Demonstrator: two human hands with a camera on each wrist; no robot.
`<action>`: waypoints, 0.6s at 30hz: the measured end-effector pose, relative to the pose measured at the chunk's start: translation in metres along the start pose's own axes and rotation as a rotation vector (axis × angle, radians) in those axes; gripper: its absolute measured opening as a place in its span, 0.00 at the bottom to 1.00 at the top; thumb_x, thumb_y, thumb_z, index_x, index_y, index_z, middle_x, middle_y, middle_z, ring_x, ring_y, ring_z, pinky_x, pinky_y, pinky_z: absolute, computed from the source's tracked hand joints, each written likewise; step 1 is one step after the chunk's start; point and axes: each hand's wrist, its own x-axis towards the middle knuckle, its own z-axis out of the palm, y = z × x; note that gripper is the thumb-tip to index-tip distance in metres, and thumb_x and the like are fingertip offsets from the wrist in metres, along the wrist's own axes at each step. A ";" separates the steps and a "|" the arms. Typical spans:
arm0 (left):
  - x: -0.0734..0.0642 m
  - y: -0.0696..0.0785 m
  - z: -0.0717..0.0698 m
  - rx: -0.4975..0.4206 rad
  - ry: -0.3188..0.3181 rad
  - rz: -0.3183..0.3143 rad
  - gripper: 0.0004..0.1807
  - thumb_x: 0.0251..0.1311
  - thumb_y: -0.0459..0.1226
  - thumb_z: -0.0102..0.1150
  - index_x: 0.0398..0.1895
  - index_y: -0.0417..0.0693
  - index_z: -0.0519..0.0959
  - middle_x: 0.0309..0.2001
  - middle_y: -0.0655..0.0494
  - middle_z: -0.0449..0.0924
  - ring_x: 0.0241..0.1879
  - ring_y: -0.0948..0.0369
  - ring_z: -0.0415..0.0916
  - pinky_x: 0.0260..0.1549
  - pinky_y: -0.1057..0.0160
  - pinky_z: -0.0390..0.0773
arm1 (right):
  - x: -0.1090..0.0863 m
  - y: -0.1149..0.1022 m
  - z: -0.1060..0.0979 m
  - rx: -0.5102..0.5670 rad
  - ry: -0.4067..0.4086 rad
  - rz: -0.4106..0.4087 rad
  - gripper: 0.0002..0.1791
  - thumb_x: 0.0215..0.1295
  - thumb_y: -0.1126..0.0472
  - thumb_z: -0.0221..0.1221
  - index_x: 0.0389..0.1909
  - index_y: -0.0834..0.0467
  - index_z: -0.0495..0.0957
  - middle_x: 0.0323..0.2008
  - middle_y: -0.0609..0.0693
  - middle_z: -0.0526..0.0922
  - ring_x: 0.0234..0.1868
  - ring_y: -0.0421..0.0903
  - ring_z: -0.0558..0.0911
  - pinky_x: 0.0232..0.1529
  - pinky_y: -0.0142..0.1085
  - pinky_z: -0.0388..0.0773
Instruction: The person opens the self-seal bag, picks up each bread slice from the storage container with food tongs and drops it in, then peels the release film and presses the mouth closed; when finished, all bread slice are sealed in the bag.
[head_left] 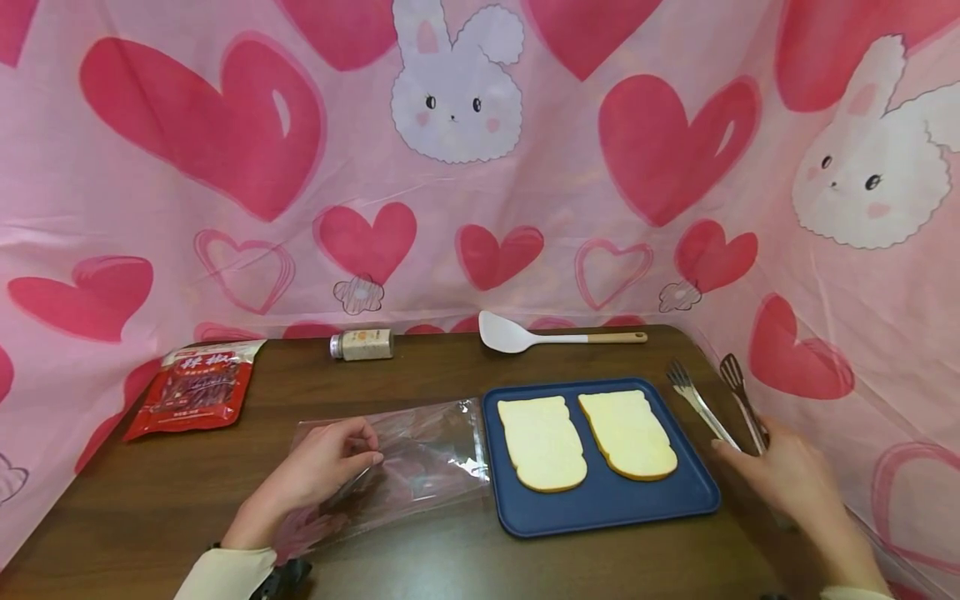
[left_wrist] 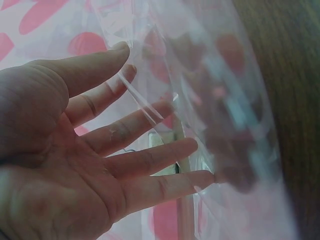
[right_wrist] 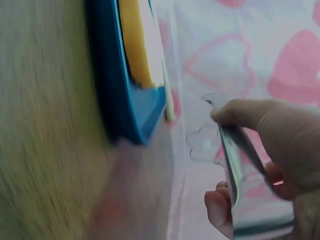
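My right hand point(head_left: 795, 475) grips metal tongs point(head_left: 705, 410) by their arms, to the right of the blue tray point(head_left: 615, 507). The tongs' two ends stand apart, one fork-like, the other slotted. On the tray lie two bread slices, a left one point(head_left: 543, 442) and a right one point(head_left: 630, 433), side by side. My left hand point(head_left: 330, 462) is at the left part of a clear plastic bag point(head_left: 427, 462) that lies flat beside the tray. In the left wrist view its fingers point(left_wrist: 155, 157) are spread and nearly straight against the thin film point(left_wrist: 240, 90).
A red food packet point(head_left: 198, 390) lies at the back left. Along the back edge are a small seasoning jar point(head_left: 367, 344) on its side and a white spatula point(head_left: 506, 335) with a wooden handle. A pink heart-patterned cloth point(head_left: 480, 200) hangs behind and at the sides of the table.
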 end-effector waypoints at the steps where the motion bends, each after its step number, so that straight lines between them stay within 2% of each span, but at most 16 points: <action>1: 0.000 0.000 0.000 0.000 -0.001 0.000 0.08 0.65 0.39 0.73 0.39 0.54 0.80 0.38 0.60 0.86 0.35 0.62 0.78 0.34 0.65 0.78 | -0.002 -0.006 0.000 0.001 0.019 -0.012 0.37 0.64 0.39 0.68 0.54 0.69 0.74 0.32 0.69 0.83 0.32 0.65 0.82 0.30 0.55 0.77; 4: 0.000 0.000 0.000 -0.004 -0.004 -0.004 0.08 0.65 0.39 0.73 0.39 0.54 0.80 0.38 0.60 0.86 0.36 0.62 0.78 0.35 0.64 0.79 | -0.011 -0.025 0.002 0.013 0.065 -0.043 0.42 0.63 0.38 0.69 0.59 0.71 0.73 0.40 0.75 0.83 0.37 0.71 0.82 0.35 0.63 0.79; 8: 0.001 0.001 -0.001 -0.010 -0.007 -0.015 0.08 0.64 0.40 0.73 0.39 0.54 0.81 0.38 0.60 0.86 0.36 0.62 0.78 0.35 0.63 0.80 | -0.027 -0.052 0.005 0.017 0.042 -0.042 0.48 0.64 0.35 0.68 0.65 0.71 0.70 0.52 0.79 0.81 0.46 0.78 0.82 0.44 0.69 0.78; 15: 0.000 0.003 -0.001 -0.014 -0.003 -0.020 0.08 0.64 0.39 0.73 0.38 0.54 0.80 0.40 0.60 0.88 0.38 0.63 0.81 0.38 0.61 0.83 | -0.055 -0.102 0.011 0.034 -0.125 -0.021 0.55 0.64 0.28 0.65 0.75 0.67 0.63 0.62 0.77 0.78 0.55 0.75 0.82 0.52 0.71 0.78; 18: 0.000 0.003 -0.002 -0.019 -0.005 -0.024 0.08 0.65 0.39 0.73 0.38 0.54 0.80 0.40 0.60 0.88 0.38 0.63 0.81 0.39 0.60 0.83 | -0.064 -0.122 0.015 0.011 -0.247 0.029 0.62 0.60 0.23 0.63 0.77 0.68 0.62 0.65 0.77 0.76 0.59 0.74 0.81 0.54 0.71 0.79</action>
